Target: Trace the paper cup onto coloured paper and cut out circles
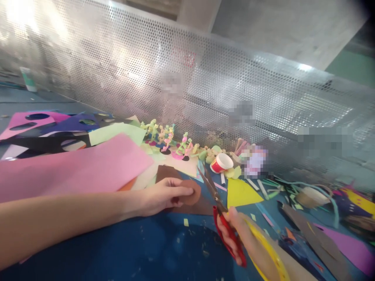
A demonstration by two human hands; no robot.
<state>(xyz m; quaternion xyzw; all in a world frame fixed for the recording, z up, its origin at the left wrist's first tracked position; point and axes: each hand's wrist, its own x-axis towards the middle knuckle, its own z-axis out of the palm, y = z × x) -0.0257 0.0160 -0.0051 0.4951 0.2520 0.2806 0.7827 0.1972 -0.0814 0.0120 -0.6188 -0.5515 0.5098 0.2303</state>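
Note:
Between the thumb and fingers of my left hand (164, 194) is a rounded piece of brown paper (191, 195). Under it, on the blue table, lies a larger brown sheet (167, 171). My right hand (236, 224) grips a pair of scissors (216, 194) with red handles, fingers through the loop. The blades point up and away, slightly parted, to the right of the brown piece and apart from it. A yellow band (268, 249) runs along my right hand and wrist. A small pale scrap (186, 222) rests on the table between my hands.
A large pink sheet (88, 168) and cut coloured sheets cover the left. Small paper figures (166, 136) stand at the back, with a red-and-white cup (222, 162) beside them. A yellow sheet (243, 193) and scraps spread rightward. A perforated metal screen (140, 62) borders the table.

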